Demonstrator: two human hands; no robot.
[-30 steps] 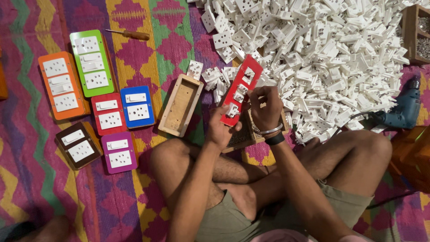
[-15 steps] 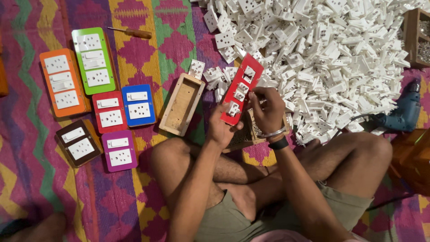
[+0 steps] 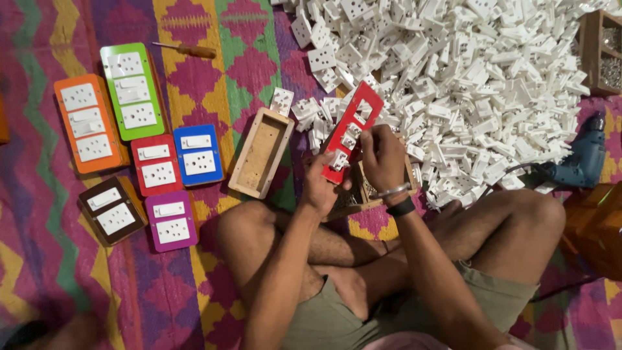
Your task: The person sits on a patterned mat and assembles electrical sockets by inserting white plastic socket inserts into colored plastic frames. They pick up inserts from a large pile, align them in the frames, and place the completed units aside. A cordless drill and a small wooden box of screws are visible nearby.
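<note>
Head view | your left hand (image 3: 321, 188) grips the red plate (image 3: 350, 129) tilted up by its lower end | your right hand (image 3: 382, 155) pinches a white socket (image 3: 354, 129) into its cutout, steadied over your lap.

Looks like a home workshop w/ floor-level assembly of switch boards, no bench. Person sits cross-legged on a patterned rug (image 3: 58, 259), hands holding a red plate (image 3: 350, 133) w/ cutouts. Just beyond the grip, spreading up and right: huge heap of white sockets (image 3: 466, 84), loose stock. Left of the grip: open wooden box (image 3: 261, 152), then finished boards in a row, blue (image 3: 198, 154), red (image 3: 155, 165), green (image 3: 131, 91), orange (image 3: 87, 123), purple (image 3: 171, 220), brown (image 3: 111, 210). Screwdriver (image 3: 184, 49) far upper left. Drill (image 3: 580, 162) well right of the grip; box of screws (image 3: 602, 52) at top right.
</note>
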